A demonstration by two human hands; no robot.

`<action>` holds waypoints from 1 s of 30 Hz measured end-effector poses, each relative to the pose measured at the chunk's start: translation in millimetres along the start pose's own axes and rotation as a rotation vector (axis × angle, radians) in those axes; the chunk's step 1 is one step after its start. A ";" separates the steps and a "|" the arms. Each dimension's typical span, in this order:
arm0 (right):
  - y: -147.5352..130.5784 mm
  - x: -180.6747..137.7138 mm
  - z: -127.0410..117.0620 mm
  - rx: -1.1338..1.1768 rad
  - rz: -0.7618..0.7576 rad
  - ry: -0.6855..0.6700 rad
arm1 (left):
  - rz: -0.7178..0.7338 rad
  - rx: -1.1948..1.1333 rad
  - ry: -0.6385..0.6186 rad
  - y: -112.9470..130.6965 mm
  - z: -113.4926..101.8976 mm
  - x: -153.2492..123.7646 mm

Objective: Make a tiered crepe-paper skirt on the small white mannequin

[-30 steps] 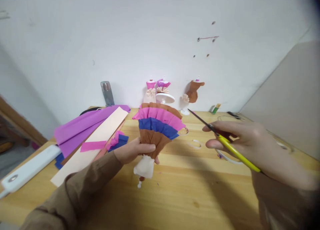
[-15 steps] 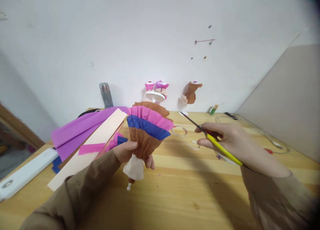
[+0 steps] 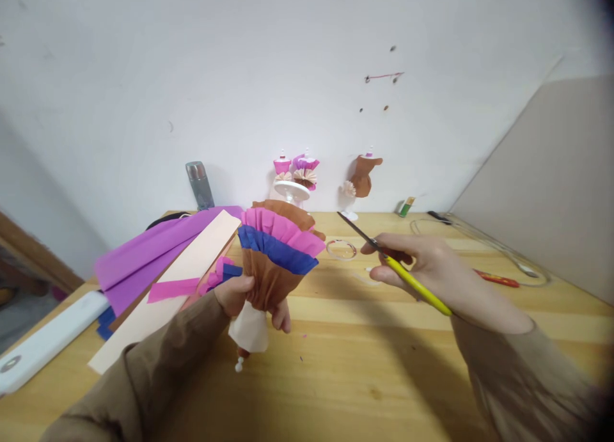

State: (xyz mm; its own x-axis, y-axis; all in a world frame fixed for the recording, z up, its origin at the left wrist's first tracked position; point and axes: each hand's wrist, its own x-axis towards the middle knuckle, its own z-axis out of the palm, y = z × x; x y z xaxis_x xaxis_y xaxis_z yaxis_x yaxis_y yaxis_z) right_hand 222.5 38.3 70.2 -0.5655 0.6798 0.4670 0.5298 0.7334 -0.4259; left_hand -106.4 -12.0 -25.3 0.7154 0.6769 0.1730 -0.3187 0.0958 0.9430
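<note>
My left hand (image 3: 240, 293) grips the waist of a small dress-form doll (image 3: 268, 269) held upside down above the wooden table (image 3: 336, 378). Its crepe-paper skirt fans upward in brown, blue, pink and brown layers, and its cream bodice and white knob point down. My right hand (image 3: 432, 269) is closed round yellow-handled scissors (image 3: 384, 250). Their dark blades point up and left, ending a short way right of the skirt without touching it.
Purple, cream, pink and blue crepe paper sheets (image 3: 163, 256) lie at left beside a white bar (image 3: 43, 339). At the wall stand a grey flask (image 3: 197, 185), pink-dressed doll forms (image 3: 293, 173) and a brown-dressed one (image 3: 361, 176). A clear tape ring (image 3: 341, 249) and a red tool (image 3: 496, 279) lie nearby.
The doll and my left hand have shifted left and slightly down, the skirt closing into a narrower fan. My right hand with the scissors has moved left, staying near the skirt.
</note>
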 end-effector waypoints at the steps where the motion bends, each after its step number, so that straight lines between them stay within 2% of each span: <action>1: -2.7 0.0 0.7 0.028 0.004 -0.016 | -0.005 0.016 0.011 1.7 1.7 -0.3; 4: -10.5 -0.4 2.9 0.124 -0.027 -0.064 | -0.023 0.051 0.024 7.3 8.9 1.0; 8: -19.2 -1.2 4.0 0.224 -0.079 -0.107 | -0.036 0.053 -0.042 12.0 17.8 6.2; 11: -24.7 -0.8 3.4 0.243 -0.065 -0.168 | -0.029 0.069 -0.077 13.0 21.2 8.1; 15: -29.0 -0.1 2.4 0.233 -0.047 -0.190 | -0.044 0.054 -0.059 14.1 23.2 7.1; 18: -27.2 0.5 -0.3 0.190 0.013 -0.135 | -0.031 0.041 -0.038 13.5 22.9 6.7; 21: -18.8 2.3 -3.0 0.026 0.193 -0.119 | 0.030 -0.031 -0.011 10.0 20.5 6.9; 23: -9.9 4.2 -0.6 -0.142 0.310 -0.232 | 0.054 -0.075 -0.015 7.0 18.6 7.2; 27: 6.0 8.5 20.2 -0.368 0.402 -0.650 | 0.022 -0.112 0.002 2.3 17.8 8.2; 30: 9.5 9.6 40.4 -0.417 0.381 -0.766 | -0.021 -0.139 0.028 -0.3 19.1 9.0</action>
State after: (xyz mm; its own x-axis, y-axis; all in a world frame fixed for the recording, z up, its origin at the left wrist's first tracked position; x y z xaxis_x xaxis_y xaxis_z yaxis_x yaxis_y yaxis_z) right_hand 196.5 52.1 39.4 -0.4902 0.8006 -0.3446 0.8633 0.5005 -0.0652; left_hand -88.0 -19.9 -18.6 0.7057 0.6937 0.1443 -0.3887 0.2088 0.8974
